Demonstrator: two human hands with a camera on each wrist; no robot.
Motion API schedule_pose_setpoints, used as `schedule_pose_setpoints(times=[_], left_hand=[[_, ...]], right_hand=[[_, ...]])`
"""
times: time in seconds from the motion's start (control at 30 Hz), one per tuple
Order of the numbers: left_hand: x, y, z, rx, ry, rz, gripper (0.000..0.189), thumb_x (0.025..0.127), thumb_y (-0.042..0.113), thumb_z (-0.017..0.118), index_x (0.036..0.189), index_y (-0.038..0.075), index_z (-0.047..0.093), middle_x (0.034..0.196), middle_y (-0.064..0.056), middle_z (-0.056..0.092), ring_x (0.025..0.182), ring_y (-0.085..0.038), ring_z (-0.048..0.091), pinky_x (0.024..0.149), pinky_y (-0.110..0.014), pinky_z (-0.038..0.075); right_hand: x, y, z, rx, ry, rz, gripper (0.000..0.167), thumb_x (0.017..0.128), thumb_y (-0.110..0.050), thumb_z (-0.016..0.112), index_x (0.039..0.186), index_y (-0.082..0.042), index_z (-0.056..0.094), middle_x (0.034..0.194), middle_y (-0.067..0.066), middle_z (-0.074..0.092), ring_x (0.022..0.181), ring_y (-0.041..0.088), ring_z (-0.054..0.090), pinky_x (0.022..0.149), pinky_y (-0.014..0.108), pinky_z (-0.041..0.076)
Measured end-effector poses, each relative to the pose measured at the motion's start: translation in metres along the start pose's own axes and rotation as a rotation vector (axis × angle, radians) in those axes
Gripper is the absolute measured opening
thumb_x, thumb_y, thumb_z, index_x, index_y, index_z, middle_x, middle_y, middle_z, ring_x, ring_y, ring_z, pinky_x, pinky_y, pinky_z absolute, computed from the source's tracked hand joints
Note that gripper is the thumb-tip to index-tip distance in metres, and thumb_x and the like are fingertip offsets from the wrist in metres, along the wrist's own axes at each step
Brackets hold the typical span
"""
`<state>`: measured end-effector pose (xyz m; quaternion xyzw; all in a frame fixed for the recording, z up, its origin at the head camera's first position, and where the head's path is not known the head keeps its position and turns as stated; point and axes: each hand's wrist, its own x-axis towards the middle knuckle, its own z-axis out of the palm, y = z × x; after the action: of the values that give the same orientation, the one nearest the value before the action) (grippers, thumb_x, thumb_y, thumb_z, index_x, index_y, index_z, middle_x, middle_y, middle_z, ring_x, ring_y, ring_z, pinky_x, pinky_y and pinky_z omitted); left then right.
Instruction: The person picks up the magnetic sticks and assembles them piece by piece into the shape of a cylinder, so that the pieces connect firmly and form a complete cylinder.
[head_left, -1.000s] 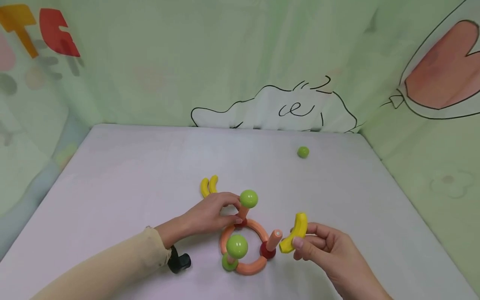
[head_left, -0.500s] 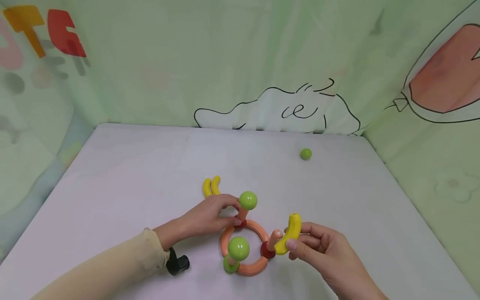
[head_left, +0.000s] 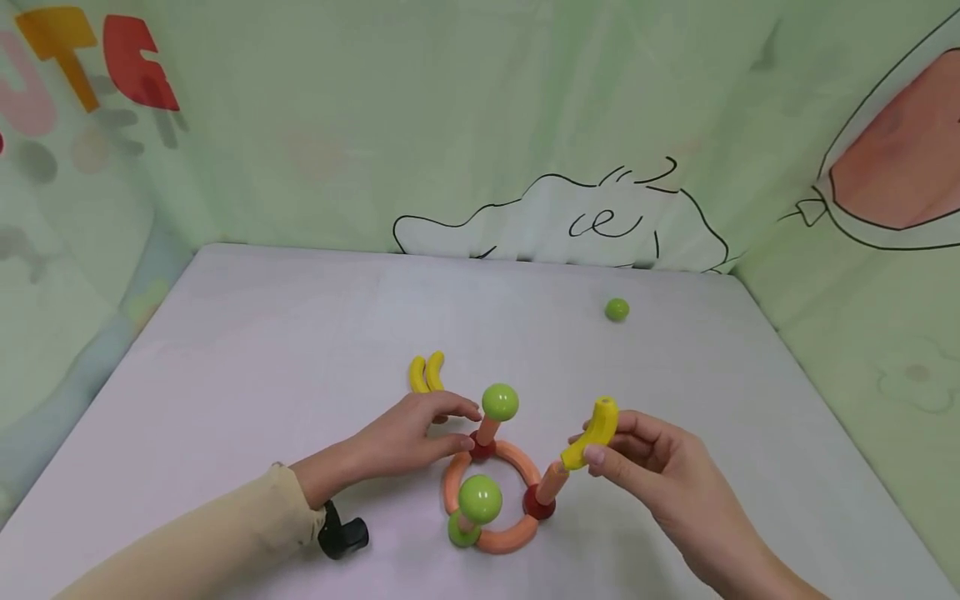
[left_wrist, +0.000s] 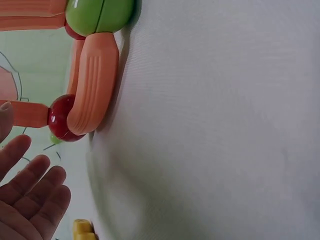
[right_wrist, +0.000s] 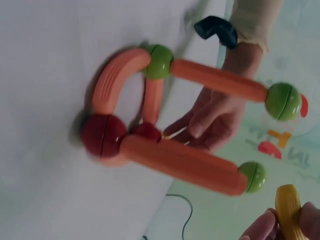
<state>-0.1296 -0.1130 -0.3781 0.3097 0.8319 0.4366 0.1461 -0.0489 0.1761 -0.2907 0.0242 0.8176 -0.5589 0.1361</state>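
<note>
On the table stands a magnetic stick-and-ball toy: curved orange sticks [head_left: 506, 540] joined into a ring by red and green balls. Two upright orange sticks carry green balls, one at the back [head_left: 500, 402] and one in front [head_left: 480, 498]. A third upright stick [head_left: 553, 479] rises from the right red ball [head_left: 538, 502]. My right hand [head_left: 667, 475] pinches a curved yellow stick [head_left: 596, 433] between thumb and fingers, its lower end right by that third stick's top. My left hand [head_left: 405, 429] holds nothing; its fingers [left_wrist: 45, 170] are spread beside the back upright.
Two curved yellow sticks [head_left: 426, 372] lie side by side behind my left hand. A loose green ball [head_left: 617, 310] sits toward the back right of the table. A black wrist-worn device [head_left: 342, 533] hangs under my left wrist. Printed fabric walls [head_left: 300, 125] enclose the table.
My right hand has raised the yellow stick from beside the third upright to its top. My left hand has let go of the back upright and drawn slightly left.
</note>
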Motion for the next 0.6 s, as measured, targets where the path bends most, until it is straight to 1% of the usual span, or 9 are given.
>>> schedule_pose_setpoints(times=[0.07,0.1,0.17,0.23,0.33,0.4,0.47,0.6], left_hand=[[0.003,-0.001,0.003,-0.017,-0.010,-0.006,0.030,0.096,0.014,0.071,0.127,0.013,0.069,0.129,0.003,0.071,0.130,-0.020,0.062,0.109,-0.044,0.051],[0.005,-0.002,0.004,-0.027,-0.017,-0.007,0.029,0.096,0.014,0.071,0.125,0.015,0.070,0.127,0.005,0.071,0.130,-0.018,0.061,0.109,-0.043,0.050],[0.009,-0.002,0.007,-0.034,-0.029,-0.001,0.022,0.095,0.014,0.072,0.117,0.017,0.071,0.122,0.008,0.072,0.128,-0.014,0.061,0.110,-0.043,0.049],[0.012,-0.002,0.009,-0.034,-0.035,0.014,0.014,0.095,0.013,0.073,0.107,0.019,0.071,0.113,0.012,0.072,0.122,-0.009,0.063,0.110,-0.041,0.049],[0.016,-0.002,0.011,-0.030,-0.035,0.047,0.008,0.094,0.013,0.074,0.097,0.019,0.070,0.102,0.012,0.070,0.110,-0.006,0.063,0.109,-0.039,0.050],[0.016,-0.001,0.011,-0.026,-0.030,0.064,0.007,0.093,0.013,0.074,0.095,0.019,0.070,0.099,0.011,0.070,0.104,-0.005,0.063,0.108,-0.039,0.051],[0.016,-0.001,0.011,-0.024,-0.026,0.075,0.006,0.094,0.013,0.074,0.095,0.018,0.070,0.098,0.009,0.070,0.102,-0.006,0.063,0.107,-0.039,0.052],[0.015,-0.003,0.011,-0.026,-0.016,0.073,0.006,0.094,0.014,0.074,0.094,0.018,0.070,0.097,0.007,0.070,0.100,-0.007,0.062,0.107,-0.040,0.052]], right_hand=[[0.006,0.001,-0.004,-0.022,0.017,-0.027,0.035,0.098,-0.023,0.070,0.126,-0.002,0.063,0.105,-0.005,0.077,0.094,0.015,0.070,0.089,0.021,0.055],[0.010,0.002,-0.006,-0.030,0.025,-0.028,0.036,0.098,-0.023,0.070,0.126,-0.001,0.063,0.103,-0.006,0.076,0.093,0.014,0.069,0.088,0.020,0.055],[0.018,0.003,-0.009,-0.043,0.033,-0.032,0.037,0.099,-0.022,0.069,0.126,0.001,0.062,0.099,-0.007,0.076,0.092,0.013,0.068,0.087,0.019,0.054],[0.025,0.003,-0.013,-0.045,0.037,-0.030,0.038,0.099,-0.022,0.068,0.127,0.003,0.061,0.095,-0.009,0.076,0.091,0.012,0.067,0.085,0.019,0.053],[0.031,0.003,-0.015,-0.031,0.032,-0.028,0.038,0.100,-0.022,0.067,0.127,0.004,0.061,0.092,-0.011,0.075,0.090,0.013,0.065,0.084,0.021,0.051],[0.032,0.002,-0.015,-0.018,0.022,-0.028,0.038,0.100,-0.022,0.067,0.127,0.005,0.061,0.092,-0.010,0.076,0.089,0.013,0.064,0.083,0.021,0.051],[0.031,0.002,-0.014,-0.011,0.015,-0.026,0.038,0.100,-0.022,0.067,0.127,0.004,0.061,0.092,-0.010,0.076,0.089,0.013,0.064,0.083,0.021,0.051],[0.028,-0.002,-0.011,-0.023,0.003,-0.010,0.041,0.099,-0.023,0.068,0.129,0.004,0.061,0.094,-0.008,0.077,0.090,0.014,0.064,0.083,0.022,0.051]])
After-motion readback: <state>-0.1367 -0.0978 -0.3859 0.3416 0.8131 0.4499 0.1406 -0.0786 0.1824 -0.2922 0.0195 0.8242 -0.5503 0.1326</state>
